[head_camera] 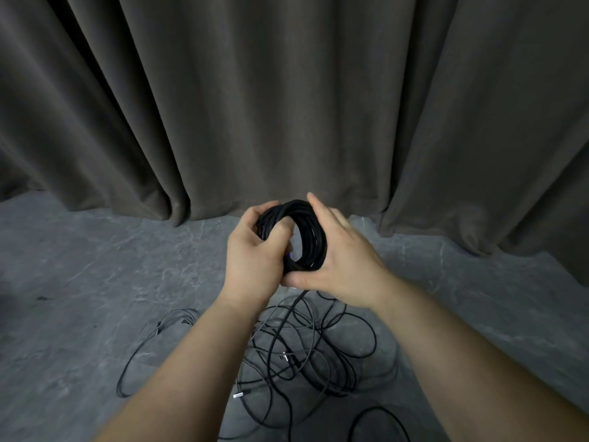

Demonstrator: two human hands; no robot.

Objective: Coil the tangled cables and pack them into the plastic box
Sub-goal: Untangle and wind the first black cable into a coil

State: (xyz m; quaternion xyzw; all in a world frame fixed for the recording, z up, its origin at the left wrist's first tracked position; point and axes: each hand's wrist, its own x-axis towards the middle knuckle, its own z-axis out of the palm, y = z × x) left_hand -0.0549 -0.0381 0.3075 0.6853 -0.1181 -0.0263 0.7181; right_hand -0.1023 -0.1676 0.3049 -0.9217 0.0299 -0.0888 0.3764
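Black coil gripped by left hand and cupped by right hand; its loose tail drops straight down to the tangle on the floor.

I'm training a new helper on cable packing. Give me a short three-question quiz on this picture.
1. True or false: both hands hold the black coil.
2. Where do the loose cables lie: A) on the floor, B) in a box, C) on a chair?
3. What hangs behind the coil?

Key: 1. True: the left hand grips it and the right hand cups it. 2. A. 3. A dark curtain.
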